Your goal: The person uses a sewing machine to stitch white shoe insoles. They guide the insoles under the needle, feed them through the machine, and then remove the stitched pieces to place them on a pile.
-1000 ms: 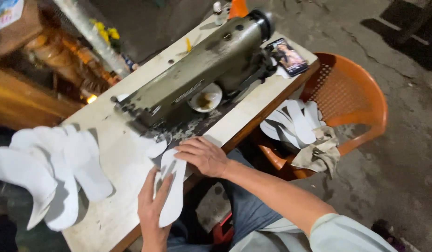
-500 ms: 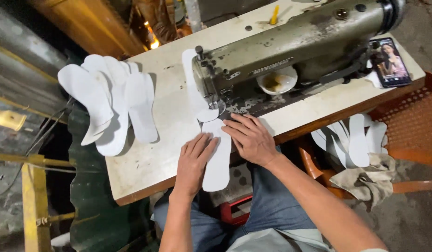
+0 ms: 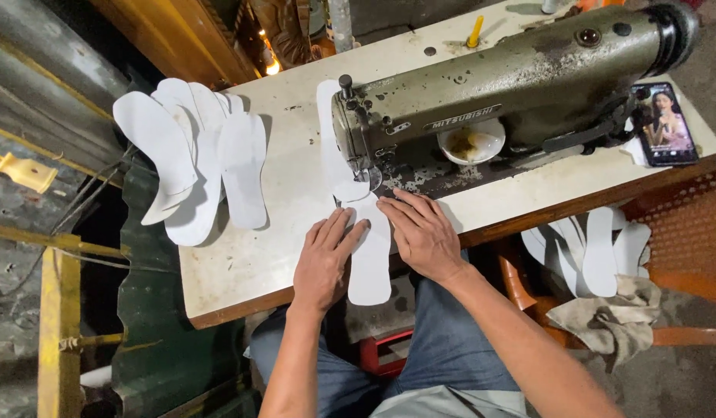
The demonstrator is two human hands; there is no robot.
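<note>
Hands lie flat, palms down, on a white insole-shaped piece [image 3: 369,259]; neither grips it. Left hand [image 3: 324,259] presses the piece's left edge, fingers spread. Right hand [image 3: 421,232] presses its right edge, fingers extended toward the sewing machine [image 3: 513,85]. The piece's far end sits under the machine head, its near end overhanging the table [image 3: 242,267] edge. A stack of white pieces [image 3: 191,155] lies at far left, well apart.
</note>
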